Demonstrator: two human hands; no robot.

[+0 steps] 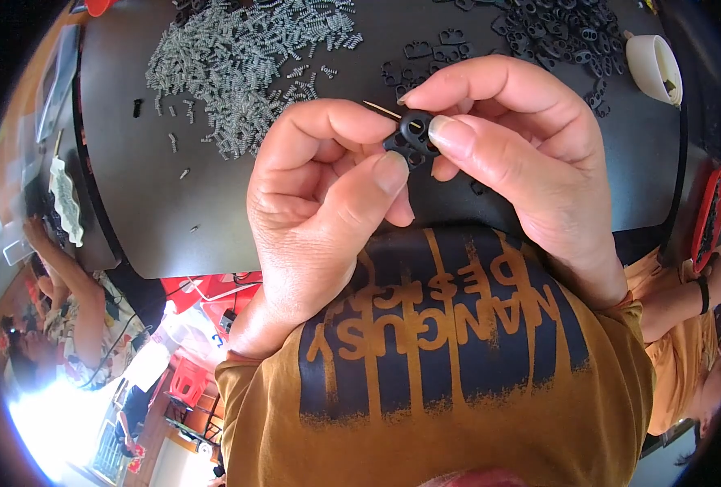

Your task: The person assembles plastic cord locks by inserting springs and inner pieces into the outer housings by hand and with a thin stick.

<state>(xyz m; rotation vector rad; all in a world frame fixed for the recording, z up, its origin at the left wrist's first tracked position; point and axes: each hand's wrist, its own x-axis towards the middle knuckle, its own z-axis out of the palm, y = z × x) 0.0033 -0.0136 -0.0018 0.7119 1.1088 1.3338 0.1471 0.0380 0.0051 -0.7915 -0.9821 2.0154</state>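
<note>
Both my hands meet above the near half of the dark table. Between the fingertips is a small black plastic piece with round holes point(410, 140), perhaps a cord lock. My left hand point(308, 183) pinches its left side between thumb and fingers. From the right, my right hand point(531, 134) grips it, the thumb tip pressed against its edge. A thin brass-coloured pin point(381, 108) slants across the piece by one of its holes, its free end sticking out up and left. My fingers cover part of the piece.
A heap of small metal springs point(230, 69) spreads over the far left of the table point(157, 219), with a few strays. Black plastic parts point(551, 32) pile up at far right, beside a white cup point(651, 69). People sit on both sides; a red tray point(709, 219) is at right.
</note>
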